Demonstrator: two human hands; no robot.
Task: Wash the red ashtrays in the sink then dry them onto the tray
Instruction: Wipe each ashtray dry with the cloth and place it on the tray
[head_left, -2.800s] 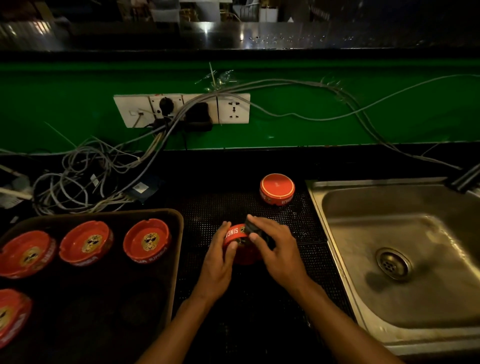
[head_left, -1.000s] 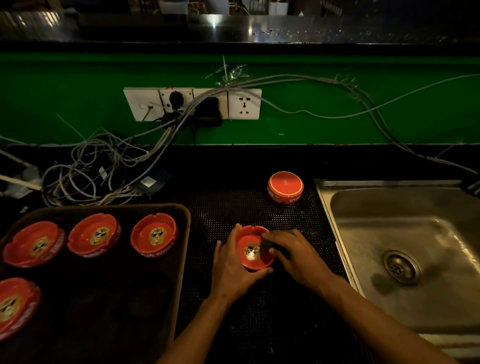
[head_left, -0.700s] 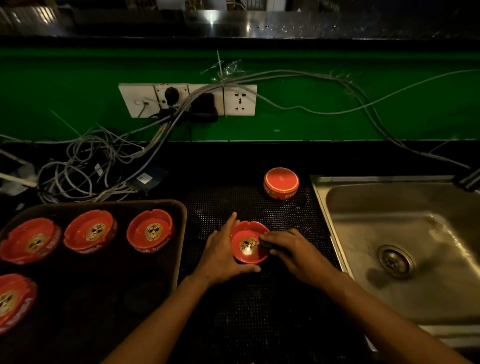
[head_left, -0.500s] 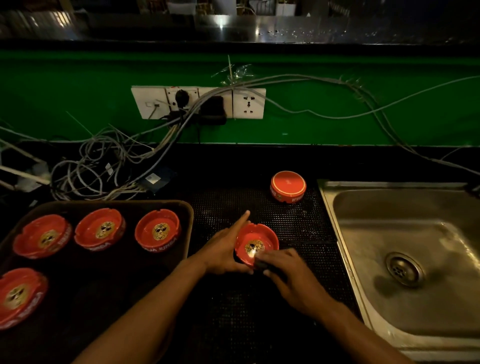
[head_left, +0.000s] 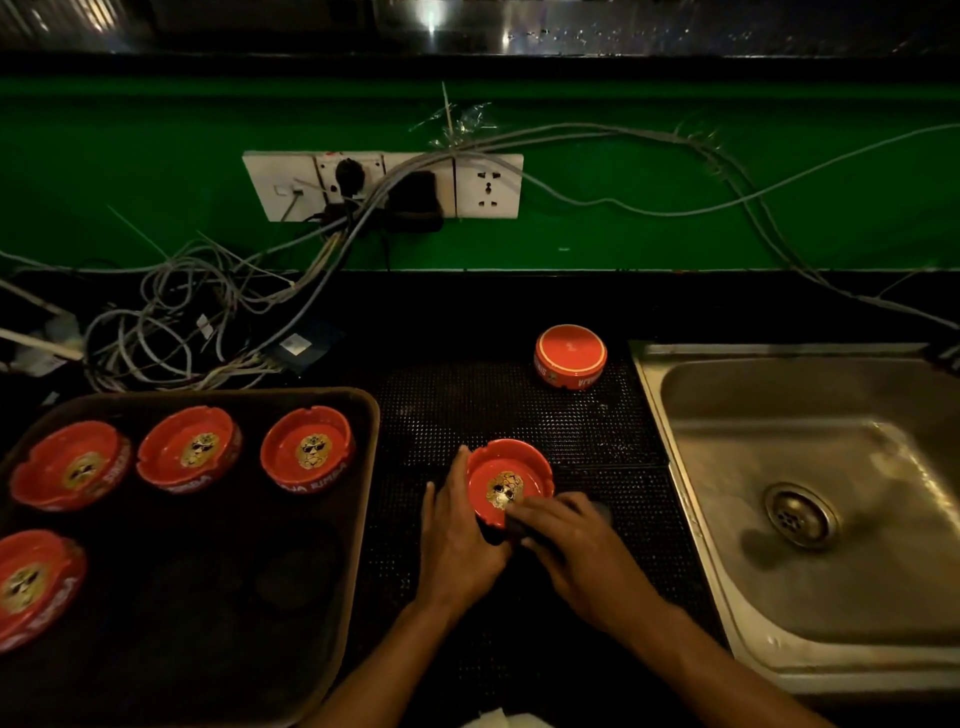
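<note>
A red ashtray (head_left: 506, 475) sits upright on the black dotted mat (head_left: 498, 415), a gold emblem showing inside. My left hand (head_left: 457, 540) cups its left side, fingers against the wall. My right hand (head_left: 571, 545) holds a dark cloth (head_left: 597, 512) at the ashtray's near right rim. Another red ashtray (head_left: 570, 354) lies upside down further back on the mat. The dark tray (head_left: 358, 499) on the left holds several upright red ashtrays, the nearest one (head_left: 307, 449) beside the mat. The steel sink (head_left: 810, 499) is at the right.
A tangle of grey cables (head_left: 171, 322) lies behind the tray, running up to a white socket strip (head_left: 384, 184) on the green wall. More cables cross the wall above the sink. A white scrap (head_left: 488, 719) shows at the bottom edge.
The ashtray went from upside down in both hands to upright on the mat. My right hand with the cloth has moved around its inside and near rim; my left hand keeps steadying it.
</note>
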